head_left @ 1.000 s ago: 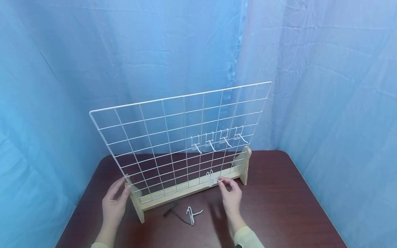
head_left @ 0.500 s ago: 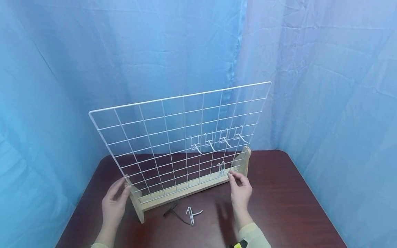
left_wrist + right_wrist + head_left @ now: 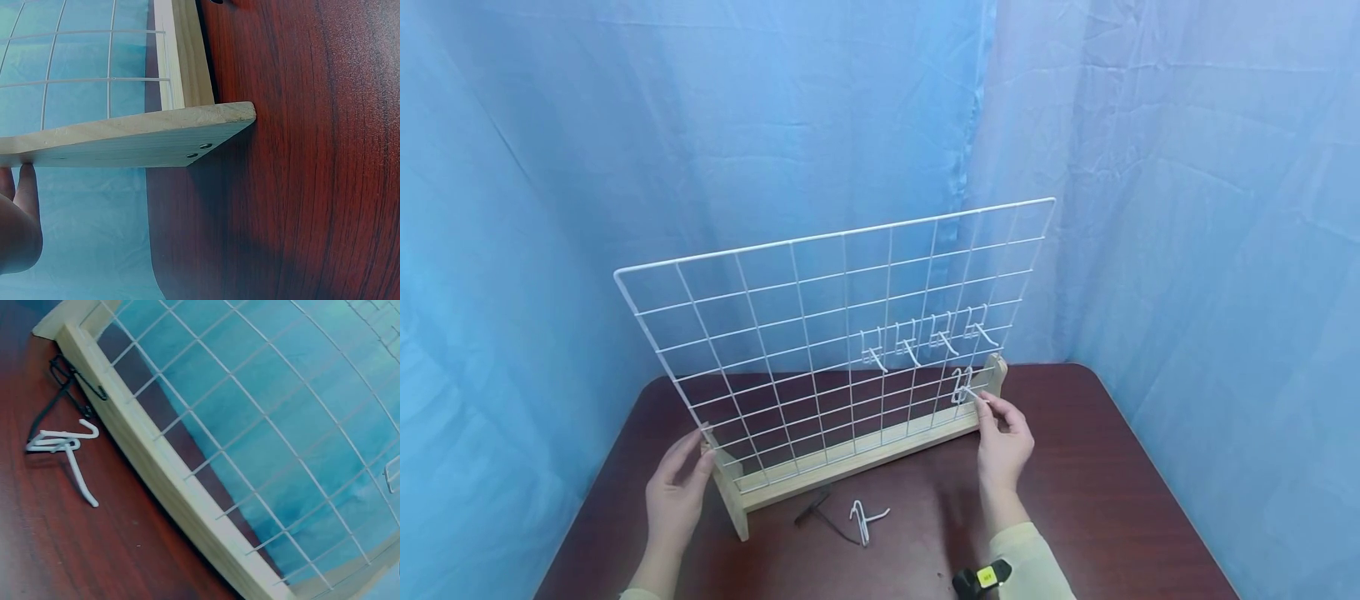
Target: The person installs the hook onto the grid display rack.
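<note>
A white wire grid panel (image 3: 790, 358) stands upright in a wooden stand (image 3: 857, 454). At the stand's left end, my left hand (image 3: 673, 492) holds the top of the wooden upright beside the grid's edge; fingertips touch that upright (image 3: 125, 134) in the left wrist view. My right hand (image 3: 1003, 442) pinches the prong of a white wire hook (image 3: 960, 390) before the grid's lower right part. Whether this hook touches the grid, I cannot tell. Several white hooks (image 3: 943, 337) hang in a row above it. The right wrist view does not clearly show the right hand.
On the dark red table (image 3: 1090, 500), a white hook (image 3: 865, 523) and a black hook (image 3: 816, 507) lie in front of the stand. Blue curtains (image 3: 737, 125) surround the table. A black wristband with a yellow label (image 3: 985, 577) is at the right sleeve.
My right hand has moved right and upward with the pinched white hook, from the stand's base rail toward the right upright. The left hand has stayed in place.
</note>
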Tool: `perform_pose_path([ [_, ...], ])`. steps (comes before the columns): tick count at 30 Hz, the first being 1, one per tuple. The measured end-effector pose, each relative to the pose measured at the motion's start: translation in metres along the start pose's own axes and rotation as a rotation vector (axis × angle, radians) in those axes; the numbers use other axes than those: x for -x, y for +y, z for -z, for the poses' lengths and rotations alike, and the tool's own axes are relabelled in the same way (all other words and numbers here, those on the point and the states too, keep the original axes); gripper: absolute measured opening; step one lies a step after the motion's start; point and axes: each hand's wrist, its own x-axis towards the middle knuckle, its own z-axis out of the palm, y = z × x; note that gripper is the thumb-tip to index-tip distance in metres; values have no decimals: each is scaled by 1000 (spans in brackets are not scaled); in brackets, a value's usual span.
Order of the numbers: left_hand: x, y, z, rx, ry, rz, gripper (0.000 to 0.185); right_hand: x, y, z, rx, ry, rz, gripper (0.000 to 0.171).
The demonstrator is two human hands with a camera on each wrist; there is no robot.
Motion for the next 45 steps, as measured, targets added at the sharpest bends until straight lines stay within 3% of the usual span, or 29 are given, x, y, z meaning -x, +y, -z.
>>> perform_pose_path([
  [9,0,1,1,-3,-5,0,38,-15,-9,-6,6,24,1,19],
  [17,0,2,0,12,0,5,36,-21,-9,-15,12,12,42,10],
  [29,0,0,0,9,-1,4,35,-11,0,-17,178,-43,41,12],
  [37,0,1,0,2,2,2,35,-9,8,-14,192,-41,56,11],
  [45,0,1,0,8,0,9,36,-8,8,-13,167,-35,-5,12],
])
